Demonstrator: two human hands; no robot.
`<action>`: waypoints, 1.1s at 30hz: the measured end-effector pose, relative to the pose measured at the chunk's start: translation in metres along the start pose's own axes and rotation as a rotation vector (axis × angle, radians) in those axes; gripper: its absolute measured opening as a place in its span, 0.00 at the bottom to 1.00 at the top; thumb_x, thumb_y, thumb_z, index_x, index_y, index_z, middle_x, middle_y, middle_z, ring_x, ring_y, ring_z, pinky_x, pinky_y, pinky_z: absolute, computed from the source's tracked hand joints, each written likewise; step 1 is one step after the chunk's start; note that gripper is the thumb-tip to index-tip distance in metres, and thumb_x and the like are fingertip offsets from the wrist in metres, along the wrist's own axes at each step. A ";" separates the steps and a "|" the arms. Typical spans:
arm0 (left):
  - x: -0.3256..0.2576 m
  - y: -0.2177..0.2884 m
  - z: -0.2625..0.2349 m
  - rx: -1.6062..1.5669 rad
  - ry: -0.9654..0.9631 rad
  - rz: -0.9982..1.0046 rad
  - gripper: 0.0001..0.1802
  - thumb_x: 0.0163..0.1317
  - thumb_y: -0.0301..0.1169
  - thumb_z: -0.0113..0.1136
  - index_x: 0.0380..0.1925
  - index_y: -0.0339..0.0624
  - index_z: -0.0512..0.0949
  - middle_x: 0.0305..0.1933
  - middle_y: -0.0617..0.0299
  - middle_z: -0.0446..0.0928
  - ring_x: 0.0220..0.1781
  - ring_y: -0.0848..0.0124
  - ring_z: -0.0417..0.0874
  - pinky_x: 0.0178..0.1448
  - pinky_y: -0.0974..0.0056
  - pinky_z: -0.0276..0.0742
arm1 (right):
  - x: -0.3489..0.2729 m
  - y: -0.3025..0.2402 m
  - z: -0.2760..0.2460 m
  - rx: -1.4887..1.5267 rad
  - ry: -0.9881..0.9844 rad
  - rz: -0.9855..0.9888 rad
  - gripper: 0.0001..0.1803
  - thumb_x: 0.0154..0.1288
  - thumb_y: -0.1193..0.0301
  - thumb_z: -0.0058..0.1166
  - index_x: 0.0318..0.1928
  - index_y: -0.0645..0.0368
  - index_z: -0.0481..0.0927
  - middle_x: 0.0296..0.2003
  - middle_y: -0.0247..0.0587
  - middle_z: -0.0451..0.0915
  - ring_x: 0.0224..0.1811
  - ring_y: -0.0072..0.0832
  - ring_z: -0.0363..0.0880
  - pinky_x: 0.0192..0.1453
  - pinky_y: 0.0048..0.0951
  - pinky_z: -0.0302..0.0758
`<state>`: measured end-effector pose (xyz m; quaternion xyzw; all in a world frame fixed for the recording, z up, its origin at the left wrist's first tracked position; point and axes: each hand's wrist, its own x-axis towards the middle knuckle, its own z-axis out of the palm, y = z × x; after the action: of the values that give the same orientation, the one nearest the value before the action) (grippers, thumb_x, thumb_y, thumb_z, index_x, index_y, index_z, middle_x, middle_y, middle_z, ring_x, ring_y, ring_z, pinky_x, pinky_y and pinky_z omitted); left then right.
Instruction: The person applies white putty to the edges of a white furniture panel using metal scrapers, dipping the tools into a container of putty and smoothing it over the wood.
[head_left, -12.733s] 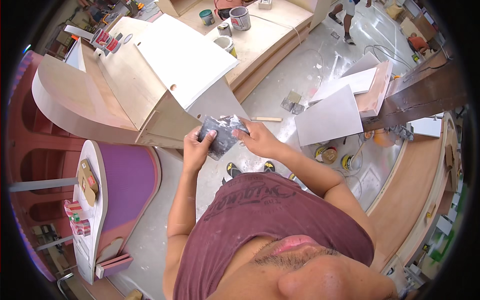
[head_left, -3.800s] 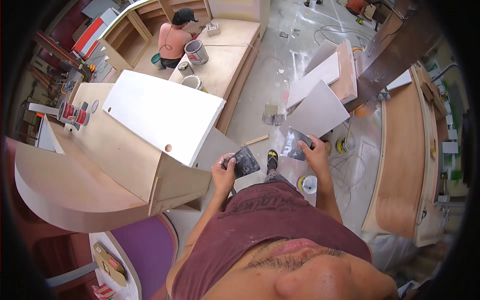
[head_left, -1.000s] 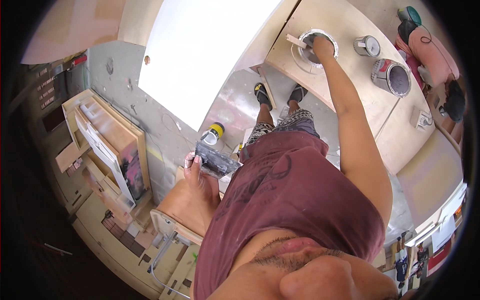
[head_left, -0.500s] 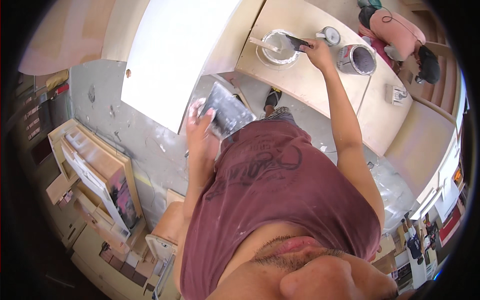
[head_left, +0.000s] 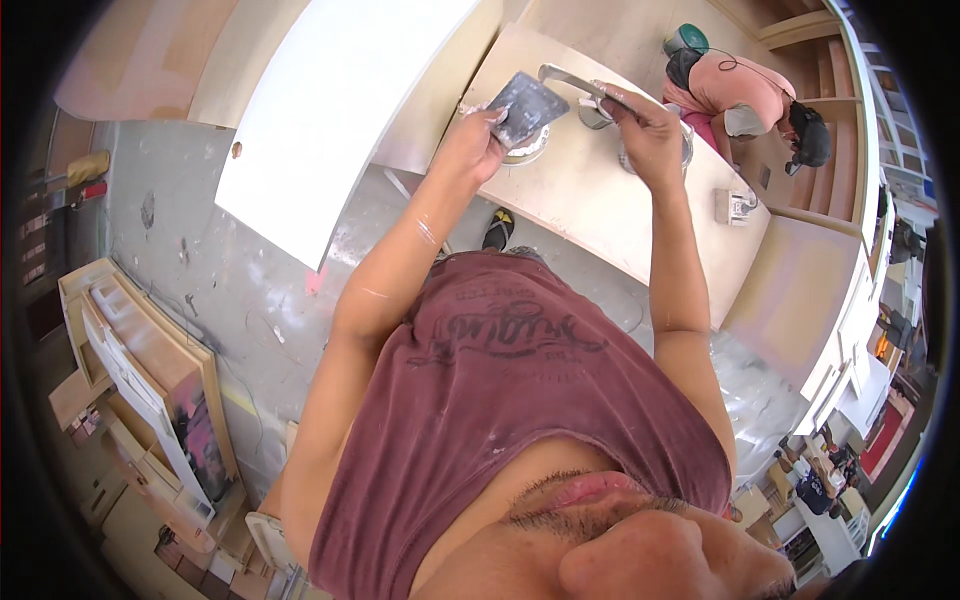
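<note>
My left hand [head_left: 472, 148] grips a dark grey, flat rectangular filler spreader [head_left: 530, 108], held tilted over the white tub [head_left: 528, 152] and hiding most of it. Closed around a putty knife [head_left: 572, 78] is my right hand [head_left: 650, 135]; the blade points left, just above the spreader's upper corner. Whether blade and spreader touch I cannot tell. Behind the right hand a small can [head_left: 596, 117] is partly covered, and a larger can [head_left: 686, 148] shows only its edges.
The pale wooden worktop [head_left: 590, 200] carries the containers and a small white block-like item [head_left: 735, 207] at right. A large white panel [head_left: 330, 120] stands at left. Beyond the worktop another person [head_left: 745, 95] bends near wooden shelving [head_left: 835, 110]. Framed panels [head_left: 150, 370] lean at lower left.
My left hand has lifted the spreader from beside my body to above the tub. My right hand has drawn the putty knife out of the tub and raised it next to the spreader.
</note>
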<state>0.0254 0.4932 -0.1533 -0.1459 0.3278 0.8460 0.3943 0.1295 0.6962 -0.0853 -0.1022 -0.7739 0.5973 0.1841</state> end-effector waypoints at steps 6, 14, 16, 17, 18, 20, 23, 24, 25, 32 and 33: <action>-0.022 0.021 0.044 0.015 -0.062 0.134 0.14 0.67 0.17 0.44 0.52 0.36 0.63 0.49 0.52 0.74 0.49 0.66 0.82 0.57 0.57 0.83 | -0.011 -0.009 0.017 -0.214 0.043 -0.448 0.30 0.50 0.94 0.47 0.50 0.53 0.83 0.50 0.44 0.82 0.55 0.36 0.81 0.57 0.30 0.77; -0.052 0.035 0.061 0.094 -0.092 0.276 0.18 0.65 0.18 0.50 0.54 0.40 0.62 0.50 0.53 0.74 0.51 0.65 0.80 0.57 0.57 0.82 | 0.002 0.005 0.018 -0.469 0.145 -0.518 0.27 0.52 0.90 0.52 0.51 0.52 0.82 0.49 0.43 0.82 0.52 0.38 0.82 0.50 0.32 0.79; -0.054 0.039 0.060 0.061 -0.164 0.329 0.19 0.64 0.17 0.51 0.54 0.40 0.63 0.50 0.53 0.74 0.52 0.65 0.80 0.58 0.57 0.81 | 0.004 0.008 0.020 -0.521 0.143 -0.517 0.24 0.55 0.89 0.53 0.51 0.53 0.81 0.49 0.43 0.83 0.51 0.35 0.83 0.50 0.31 0.79; -0.054 0.041 0.060 0.062 -0.162 0.335 0.19 0.64 0.17 0.51 0.54 0.40 0.63 0.50 0.53 0.74 0.52 0.65 0.80 0.58 0.57 0.81 | 0.003 0.012 0.023 -0.301 0.219 -0.266 0.20 0.59 0.86 0.54 0.51 0.56 0.80 0.48 0.43 0.83 0.48 0.32 0.83 0.49 0.32 0.79; -0.055 0.043 0.060 0.058 -0.117 0.361 0.20 0.64 0.17 0.52 0.55 0.39 0.63 0.50 0.53 0.74 0.52 0.65 0.80 0.58 0.57 0.81 | 0.004 0.007 0.027 -0.079 0.285 -0.012 0.17 0.62 0.83 0.54 0.51 0.59 0.79 0.46 0.43 0.83 0.46 0.30 0.83 0.49 0.32 0.80; -0.052 0.045 0.055 0.052 -0.068 0.391 0.20 0.64 0.17 0.52 0.55 0.39 0.63 0.51 0.52 0.74 0.52 0.65 0.80 0.58 0.58 0.81 | 0.007 -0.007 0.032 0.330 0.270 0.014 0.15 0.65 0.81 0.54 0.52 0.62 0.78 0.45 0.42 0.83 0.44 0.27 0.82 0.49 0.32 0.81; -0.043 0.043 0.047 0.052 0.001 0.326 0.21 0.64 0.18 0.53 0.56 0.37 0.63 0.50 0.53 0.75 0.51 0.65 0.80 0.57 0.58 0.82 | 0.010 -0.034 0.047 0.832 0.243 0.046 0.15 0.66 0.77 0.56 0.53 0.65 0.75 0.43 0.40 0.82 0.42 0.26 0.82 0.48 0.31 0.83; -0.044 0.040 0.051 0.031 0.006 0.331 0.21 0.64 0.18 0.53 0.56 0.36 0.63 0.50 0.53 0.75 0.50 0.65 0.80 0.56 0.58 0.82 | 0.009 -0.035 0.049 0.823 0.201 0.054 0.16 0.67 0.77 0.55 0.54 0.65 0.75 0.43 0.39 0.82 0.42 0.25 0.82 0.47 0.29 0.82; -0.045 0.039 0.053 0.009 0.011 0.335 0.21 0.64 0.18 0.54 0.57 0.35 0.64 0.49 0.53 0.76 0.49 0.66 0.81 0.56 0.59 0.82 | 0.008 -0.035 0.050 0.813 0.158 0.062 0.16 0.67 0.77 0.55 0.55 0.65 0.75 0.43 0.39 0.82 0.42 0.24 0.81 0.47 0.28 0.82; -0.045 0.049 0.057 0.120 -0.029 0.440 0.22 0.63 0.18 0.56 0.57 0.35 0.65 0.47 0.54 0.77 0.46 0.68 0.82 0.48 0.61 0.84 | 0.006 -0.035 0.050 0.374 -0.089 0.127 0.22 0.67 0.77 0.53 0.61 0.68 0.71 0.42 0.38 0.83 0.41 0.19 0.80 0.45 0.21 0.77; -0.046 0.052 0.058 0.165 -0.037 0.430 0.21 0.63 0.18 0.56 0.56 0.35 0.66 0.48 0.54 0.77 0.47 0.67 0.82 0.51 0.61 0.83 | 0.007 -0.029 0.048 0.372 -0.090 0.125 0.22 0.67 0.77 0.53 0.61 0.68 0.71 0.42 0.38 0.83 0.41 0.19 0.80 0.45 0.21 0.77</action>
<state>0.0160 0.4806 -0.0642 -0.0243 0.4119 0.8836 0.2214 0.1051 0.6489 -0.0665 -0.0875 -0.6498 0.7441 0.1278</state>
